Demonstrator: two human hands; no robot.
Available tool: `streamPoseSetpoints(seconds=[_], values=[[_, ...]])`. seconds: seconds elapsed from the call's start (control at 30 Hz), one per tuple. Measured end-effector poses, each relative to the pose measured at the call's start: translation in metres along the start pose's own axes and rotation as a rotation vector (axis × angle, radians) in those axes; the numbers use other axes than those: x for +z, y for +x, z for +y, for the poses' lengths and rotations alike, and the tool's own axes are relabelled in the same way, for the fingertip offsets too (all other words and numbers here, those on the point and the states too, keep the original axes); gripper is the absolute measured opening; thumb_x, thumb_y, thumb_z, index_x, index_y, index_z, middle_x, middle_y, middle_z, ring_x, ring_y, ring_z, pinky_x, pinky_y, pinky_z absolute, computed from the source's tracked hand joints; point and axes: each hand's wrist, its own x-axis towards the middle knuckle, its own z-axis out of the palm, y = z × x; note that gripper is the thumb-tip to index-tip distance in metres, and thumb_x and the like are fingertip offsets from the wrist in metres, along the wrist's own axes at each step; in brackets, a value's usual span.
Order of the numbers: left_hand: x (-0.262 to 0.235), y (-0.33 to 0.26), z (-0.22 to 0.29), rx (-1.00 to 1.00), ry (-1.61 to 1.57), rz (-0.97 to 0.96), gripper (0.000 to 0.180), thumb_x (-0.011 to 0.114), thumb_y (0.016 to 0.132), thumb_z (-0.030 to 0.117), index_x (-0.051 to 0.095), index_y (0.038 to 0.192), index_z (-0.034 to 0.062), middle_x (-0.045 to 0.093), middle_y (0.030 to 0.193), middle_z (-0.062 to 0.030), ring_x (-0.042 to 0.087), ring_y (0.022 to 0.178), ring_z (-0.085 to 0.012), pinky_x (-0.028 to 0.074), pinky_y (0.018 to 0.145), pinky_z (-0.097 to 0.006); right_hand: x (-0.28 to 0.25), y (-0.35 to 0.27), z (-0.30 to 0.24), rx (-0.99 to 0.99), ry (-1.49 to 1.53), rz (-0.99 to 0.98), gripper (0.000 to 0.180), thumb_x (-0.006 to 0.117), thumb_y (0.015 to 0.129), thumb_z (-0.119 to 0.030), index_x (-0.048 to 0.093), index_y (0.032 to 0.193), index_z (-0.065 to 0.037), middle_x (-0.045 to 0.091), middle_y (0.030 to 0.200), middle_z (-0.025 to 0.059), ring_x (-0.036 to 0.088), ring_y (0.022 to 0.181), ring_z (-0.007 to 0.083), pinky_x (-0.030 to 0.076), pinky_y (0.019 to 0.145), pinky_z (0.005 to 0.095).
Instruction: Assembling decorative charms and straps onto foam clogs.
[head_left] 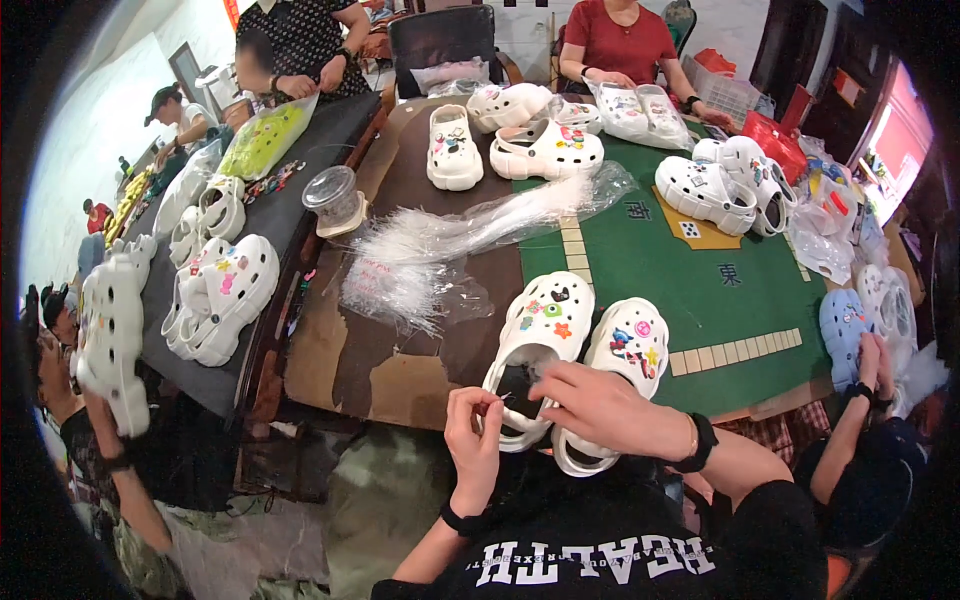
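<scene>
You have 2 white, round-toed, perforated clogs (pixel 630 362) with coloured charms side by side at the near edge of the green-and-brown table (pixel 610 245). Your left hand (pixel 472 440) bends its fingers at the rear of the left clog (pixel 540 335); your right hand (pixel 610 408) curls over its opening. Whether either grasps anything, I cannot tell. Thin white plastic strands (pixel 440 240) lie beyond.

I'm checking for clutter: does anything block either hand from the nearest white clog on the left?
Nothing visible: the left hand is at the heel end of that clog, the right hand at its opening.
</scene>
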Motion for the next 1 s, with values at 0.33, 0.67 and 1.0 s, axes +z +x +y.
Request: streamPoseSetpoints(seconds=[0.33, 0.67, 1.0], values=[[-0.003, 0.013, -0.022, -0.269, -0.389, -0.101, 0.031, 0.054, 0.092, 0.009, 0.058, 0.121, -0.001, 0.059, 0.12, -0.013, 0.055, 0.112, -0.0222, 0.04, 0.101, -0.033, 0.014, -0.048, -0.025, 0.307, -0.435, -0.081, 0.056, 0.069, 0.084, -0.035, 0.052, 0.133, -0.013, 0.059, 0.086, 0.0113, 0.062, 0.074, 0.0257, 0.051, 0.057, 0.0375], [-0.001, -0.013, -0.009, -0.319, -0.251, -0.332, 0.026, 0.043, 0.101, 0.011, 0.058, 0.117, -0.004, 0.065, 0.102, -0.0078, 0.061, 0.085, -0.0118, 0.05, 0.074, -0.025, 0.013, -0.085, -0.01, 0.374, -0.508, 0.058, 0.025, 0.062, 0.08, -0.015, 0.064, 0.105, -0.02, 0.056, 0.086, 0.0078, 0.062, 0.081, 0.0275, 0.047, 0.069, 0.0398], [0.019, -0.022, -0.001, -0.255, -0.112, -0.617, 0.019, 0.054, 0.096, 0.002, 0.06, 0.113, -0.0036, 0.068, 0.102, -0.0101, 0.065, 0.09, -0.0142, 0.052, 0.079, -0.026, -0.092, -0.142, -0.002, 0.343, -0.434, 0.237, 0.02, 0.071, 0.069, -0.013, 0.072, 0.089, -0.018, 0.059, 0.072, 0.0024, 0.063, 0.07, 0.0223, 0.047, 0.064, 0.0353]])
